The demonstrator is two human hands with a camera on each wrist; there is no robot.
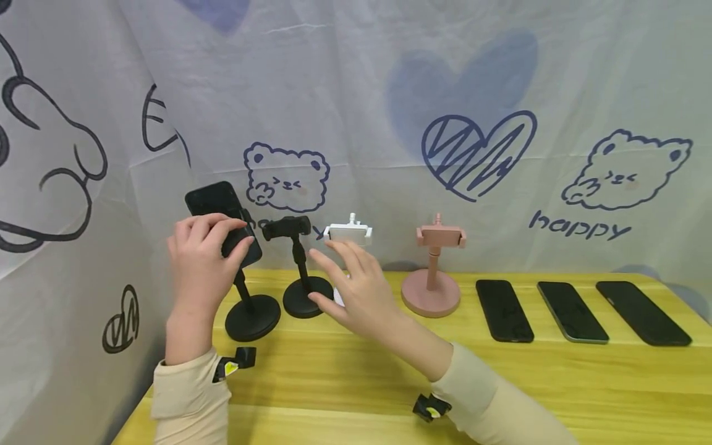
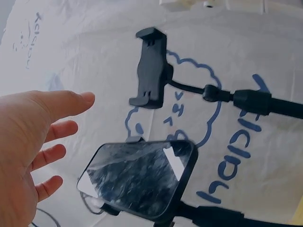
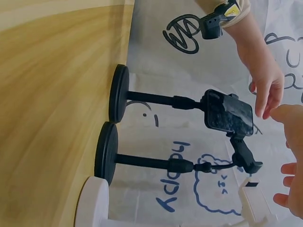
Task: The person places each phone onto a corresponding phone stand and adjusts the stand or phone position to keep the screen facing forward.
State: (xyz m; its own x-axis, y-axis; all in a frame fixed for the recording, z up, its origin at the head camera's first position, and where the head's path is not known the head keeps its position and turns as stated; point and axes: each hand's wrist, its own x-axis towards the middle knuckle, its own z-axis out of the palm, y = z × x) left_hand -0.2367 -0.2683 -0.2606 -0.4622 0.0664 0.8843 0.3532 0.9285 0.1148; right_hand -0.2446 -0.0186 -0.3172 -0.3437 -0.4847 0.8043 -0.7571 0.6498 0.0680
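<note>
A dark phone (image 1: 214,199) sits tilted in the clamp of the leftmost black phone stand (image 1: 253,318). My left hand (image 1: 203,266) hovers in front of it with loosely bent fingers; in the left wrist view a gap shows between those fingers and the phone (image 2: 137,179). Beside it stands a second black phone stand (image 1: 307,296), its clamp (image 2: 152,71) holding nothing. My right hand (image 1: 364,293) is raised with fingers spread and nothing in them, partly covering a white phone stand (image 1: 350,232). In the right wrist view, the right hand (image 3: 294,151) appears at the right edge.
A pink phone stand (image 1: 431,292) stands right of the white one. Three dark phones lie flat in a row on the wooden table (image 1: 334,383): a left one (image 1: 504,311), a middle one (image 1: 573,312) and a right one (image 1: 642,313). A printed cloth (image 1: 378,93) hangs behind.
</note>
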